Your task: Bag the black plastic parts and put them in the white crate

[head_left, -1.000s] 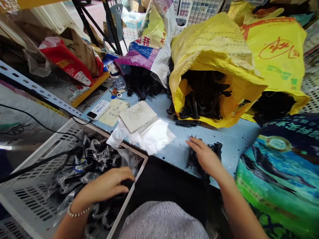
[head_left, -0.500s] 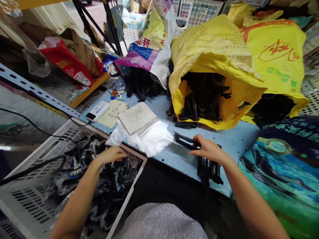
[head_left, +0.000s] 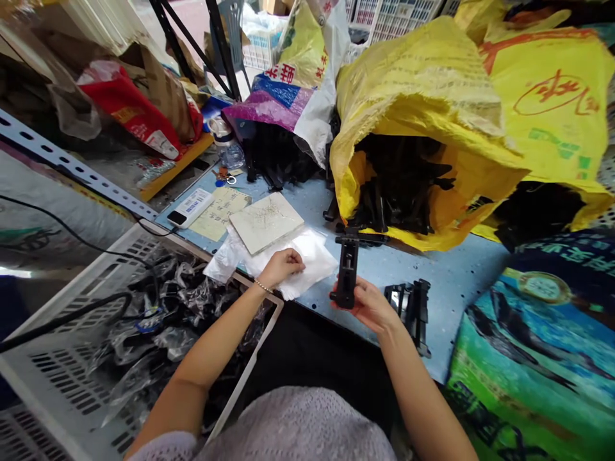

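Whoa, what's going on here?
The person's right hand holds a black part over the blue table. The left hand is at some thin plastic; whether it grips any isn't clear. More black parts lie near the right forearm, and the white crate holds black things in clear plastic.

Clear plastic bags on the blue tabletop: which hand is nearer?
Left. The left hand is over the clear plastic bags; the right hand is off to their right, holding a black plastic part.
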`<state>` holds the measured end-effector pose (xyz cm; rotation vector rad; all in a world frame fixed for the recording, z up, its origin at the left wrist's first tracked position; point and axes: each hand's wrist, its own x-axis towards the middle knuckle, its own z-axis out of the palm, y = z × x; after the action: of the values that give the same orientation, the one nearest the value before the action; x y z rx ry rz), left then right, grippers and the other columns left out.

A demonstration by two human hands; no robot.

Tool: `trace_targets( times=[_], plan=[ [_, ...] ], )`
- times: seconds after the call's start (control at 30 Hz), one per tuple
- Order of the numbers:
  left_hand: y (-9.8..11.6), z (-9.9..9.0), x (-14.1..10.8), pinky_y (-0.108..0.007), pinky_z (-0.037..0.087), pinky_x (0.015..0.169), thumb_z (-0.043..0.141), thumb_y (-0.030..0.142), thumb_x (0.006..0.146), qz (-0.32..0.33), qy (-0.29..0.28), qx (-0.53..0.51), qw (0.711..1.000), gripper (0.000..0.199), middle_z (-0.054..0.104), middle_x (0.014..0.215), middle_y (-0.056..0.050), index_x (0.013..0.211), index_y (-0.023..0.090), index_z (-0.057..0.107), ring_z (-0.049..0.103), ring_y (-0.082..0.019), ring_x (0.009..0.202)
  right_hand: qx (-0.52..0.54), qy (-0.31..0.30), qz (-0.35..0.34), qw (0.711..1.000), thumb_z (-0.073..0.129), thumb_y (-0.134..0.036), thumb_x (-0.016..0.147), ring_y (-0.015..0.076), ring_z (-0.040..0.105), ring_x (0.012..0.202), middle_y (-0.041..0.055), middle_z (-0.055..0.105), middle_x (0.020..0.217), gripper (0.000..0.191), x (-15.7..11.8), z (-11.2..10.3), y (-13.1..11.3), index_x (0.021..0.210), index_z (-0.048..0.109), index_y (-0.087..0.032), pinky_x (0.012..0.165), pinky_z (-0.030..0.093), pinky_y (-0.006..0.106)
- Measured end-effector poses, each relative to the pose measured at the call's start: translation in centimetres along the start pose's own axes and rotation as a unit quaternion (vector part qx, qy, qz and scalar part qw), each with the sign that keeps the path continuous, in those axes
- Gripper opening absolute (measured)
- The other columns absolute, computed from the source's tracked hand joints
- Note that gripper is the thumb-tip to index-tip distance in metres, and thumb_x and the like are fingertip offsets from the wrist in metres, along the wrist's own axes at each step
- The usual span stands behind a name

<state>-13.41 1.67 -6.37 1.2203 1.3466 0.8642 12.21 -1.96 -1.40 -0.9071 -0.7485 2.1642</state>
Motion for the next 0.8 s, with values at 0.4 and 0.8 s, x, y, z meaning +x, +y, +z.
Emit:
trace_targets(
  times=[0.4,0.8],
  plan=[
    [2.1,-2.3,-1.5,-0.044,0.044,0.108,0.044,-0.002,0.082,0.224,0.079,0.368,0.899,0.047,0.061,0.130,-0.014,0.121,0.014,0.062,0.057,-0.025,0.120,-0.138,0.079,-0.071,0.985,0.073,-0.042,0.079,0.0121,0.058,0.063,-0.0015,0.065,0.079,0.029,3.1,2.0,3.8,0.099,0.067,-0.022,0.058,0.049,0.025],
    [2.6,3.0,-9.6,-0.039,0.037,0.117,0.044,-0.001,0.080,0.307,-0.147,0.294,0.893,0.084,0.028,0.158,-0.013,0.155,0.023,0.014,0.030,-0.022,0.146,-0.177,0.170,-0.119,0.962,0.068,-0.038,0.079,0.0180,0.063,0.089,0.0004,0.069,0.098,0.038,3.9,3.6,5.3,0.115,0.063,-0.026,0.081,0.051,0.031]
  ],
)
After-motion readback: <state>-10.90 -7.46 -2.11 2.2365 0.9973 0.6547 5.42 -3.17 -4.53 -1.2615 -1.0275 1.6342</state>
